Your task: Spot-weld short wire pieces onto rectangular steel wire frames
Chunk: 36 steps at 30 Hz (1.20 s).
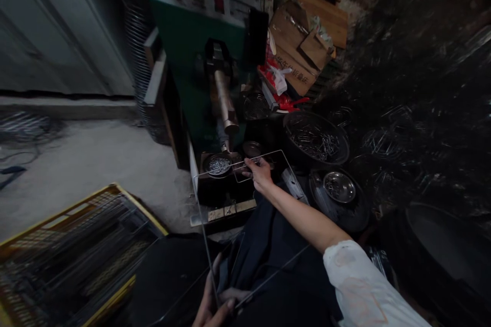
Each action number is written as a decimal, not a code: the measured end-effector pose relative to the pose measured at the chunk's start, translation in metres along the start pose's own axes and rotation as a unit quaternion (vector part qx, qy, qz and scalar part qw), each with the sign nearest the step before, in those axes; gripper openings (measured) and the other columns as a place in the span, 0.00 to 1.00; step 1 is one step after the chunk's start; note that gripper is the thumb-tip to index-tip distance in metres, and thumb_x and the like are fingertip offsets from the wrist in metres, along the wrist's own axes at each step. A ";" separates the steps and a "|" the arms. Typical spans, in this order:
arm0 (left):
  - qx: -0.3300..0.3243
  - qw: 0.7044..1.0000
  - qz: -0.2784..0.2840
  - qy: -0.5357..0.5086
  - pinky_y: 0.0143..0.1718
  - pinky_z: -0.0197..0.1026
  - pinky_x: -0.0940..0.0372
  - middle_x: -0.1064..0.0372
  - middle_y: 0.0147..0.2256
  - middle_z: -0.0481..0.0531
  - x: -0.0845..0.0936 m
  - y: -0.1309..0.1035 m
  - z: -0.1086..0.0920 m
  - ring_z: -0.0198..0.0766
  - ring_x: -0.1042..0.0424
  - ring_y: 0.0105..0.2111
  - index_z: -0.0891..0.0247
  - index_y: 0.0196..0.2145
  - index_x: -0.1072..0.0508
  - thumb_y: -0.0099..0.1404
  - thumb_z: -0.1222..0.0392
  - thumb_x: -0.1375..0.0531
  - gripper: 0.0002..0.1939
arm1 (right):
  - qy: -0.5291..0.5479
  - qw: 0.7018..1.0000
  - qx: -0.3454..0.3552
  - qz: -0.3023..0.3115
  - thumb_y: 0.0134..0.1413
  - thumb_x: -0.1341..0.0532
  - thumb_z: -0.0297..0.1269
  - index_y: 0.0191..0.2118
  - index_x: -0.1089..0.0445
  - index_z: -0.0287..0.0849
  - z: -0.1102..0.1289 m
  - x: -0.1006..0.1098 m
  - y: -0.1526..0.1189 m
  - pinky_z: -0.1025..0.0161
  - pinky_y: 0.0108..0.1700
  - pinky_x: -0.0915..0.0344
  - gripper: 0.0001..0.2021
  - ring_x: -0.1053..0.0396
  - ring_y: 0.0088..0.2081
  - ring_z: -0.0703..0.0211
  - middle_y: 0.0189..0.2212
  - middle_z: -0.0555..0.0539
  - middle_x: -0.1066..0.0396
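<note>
Head view: right hand (261, 174) nearly closed, thumb and fingers pinching bent wire frame (283, 152) near dish of small metal pieces (218, 165). Left hand (217, 304), low in view, curls round the frame's lower wires, fingers closed. Frame spans above the lap.

The person wears a white or off-white top, its right sleeve (356, 276) showing at the lower right of the frame. The sleeve ends near the elbow in a creased, uneven edge, with a dull beige patch close to it and faint orange-brown lines lower down. Dark navy clothing (284, 271) with soft folds covers the lap at the bottom centre. The right hand (261, 174) and left hand (217, 301) are bare, without gloves.
</note>
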<state>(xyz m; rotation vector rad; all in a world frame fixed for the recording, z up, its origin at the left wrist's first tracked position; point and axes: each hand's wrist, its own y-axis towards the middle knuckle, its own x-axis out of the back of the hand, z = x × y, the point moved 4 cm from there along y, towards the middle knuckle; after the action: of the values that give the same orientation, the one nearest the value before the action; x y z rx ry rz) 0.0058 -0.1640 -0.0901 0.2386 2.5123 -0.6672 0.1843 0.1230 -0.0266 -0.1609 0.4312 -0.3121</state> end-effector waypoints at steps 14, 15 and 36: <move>0.009 0.999 0.045 -0.020 0.50 0.56 0.35 0.25 0.49 0.61 0.004 0.010 0.007 0.57 0.25 0.46 0.49 0.70 0.72 0.61 0.44 0.35 0.56 | -0.002 1.000 0.020 0.015 0.36 0.25 0.40 0.32 0.36 0.42 0.008 -0.015 0.007 0.68 0.24 0.28 0.21 0.28 0.22 0.65 0.23 0.56 0.29; 0.008 0.999 0.034 -0.016 0.50 0.56 0.35 0.26 0.51 0.61 0.007 0.011 0.008 0.59 0.26 0.48 0.48 0.70 0.70 0.59 0.43 0.35 0.56 | -0.005 1.000 0.021 0.015 0.36 0.25 0.40 0.31 0.36 0.42 0.009 -0.016 0.008 0.68 0.24 0.28 0.20 0.28 0.22 0.65 0.23 0.56 0.29; 0.007 0.997 0.063 -0.039 0.44 0.54 0.32 0.23 0.45 0.58 -0.009 0.017 -0.014 0.47 0.25 0.29 0.44 0.69 0.71 0.62 0.46 0.35 0.54 | -0.034 0.999 0.024 -0.003 0.36 0.25 0.41 0.30 0.34 0.41 0.026 -0.019 0.017 0.68 0.24 0.29 0.19 0.30 0.21 0.65 0.20 0.56 0.31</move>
<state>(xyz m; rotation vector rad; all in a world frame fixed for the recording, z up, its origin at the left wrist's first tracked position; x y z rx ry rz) 0.0122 -0.1427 -0.0821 0.3663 2.3953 -0.6302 0.1835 0.1478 0.0003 -0.1262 0.3560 -0.3224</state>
